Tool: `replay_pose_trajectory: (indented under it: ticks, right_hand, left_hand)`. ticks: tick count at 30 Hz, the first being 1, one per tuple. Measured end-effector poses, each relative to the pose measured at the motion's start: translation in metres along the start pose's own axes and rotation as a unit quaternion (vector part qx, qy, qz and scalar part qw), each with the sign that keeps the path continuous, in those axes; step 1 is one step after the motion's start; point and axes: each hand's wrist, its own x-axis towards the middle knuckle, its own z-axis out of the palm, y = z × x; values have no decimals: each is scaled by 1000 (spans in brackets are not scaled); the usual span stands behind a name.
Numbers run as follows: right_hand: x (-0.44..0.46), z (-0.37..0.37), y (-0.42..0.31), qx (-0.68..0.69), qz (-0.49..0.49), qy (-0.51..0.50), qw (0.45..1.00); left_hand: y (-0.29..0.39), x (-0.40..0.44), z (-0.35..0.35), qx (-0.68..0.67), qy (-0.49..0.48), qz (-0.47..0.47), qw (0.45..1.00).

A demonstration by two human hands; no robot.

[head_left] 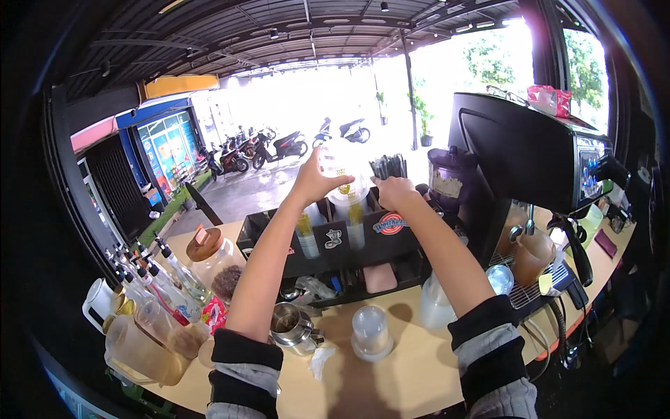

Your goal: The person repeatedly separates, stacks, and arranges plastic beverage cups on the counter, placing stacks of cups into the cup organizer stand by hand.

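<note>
L hand round clr cups; R hand by straws

Clr plastic cup w/ gold print, in L hand, above blk organizer box; approx. vert., upper edge washed out by glare, so mouth up or down unclear. Directly below, stack of clr cups, also gold-printed, nested vert. in box. Blk straws, bunched, approx. vert., tips sticking up at box's rear, R of ctr; R hand right by them, contact unclear.
</note>
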Motion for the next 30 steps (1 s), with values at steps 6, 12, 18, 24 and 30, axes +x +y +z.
replay_pose_trajectory:
  ticks: [6,12,18,24,30]
  right_hand:
    - [-7,-3,0,-9,12,-2,1000]
    - [-18,-9,-2,2,9,-11,1000]
    - [-25,-8,-3,11,-1,-15,1000]
    - [-48,-17,-12,-19,-36,-11,999]
    - [-102,-30,-23,-35,-107,85,990]
  left_hand:
    - [-18,10,16,46,-13,14,999]
    - [-14,4,27,92,-17,-19,995]
    - [-20,-6,38,98,-11,-51,994]
    - [-9,-19,41,110,-18,-66,992]
    - [2,-77,37,115,127,137,976]
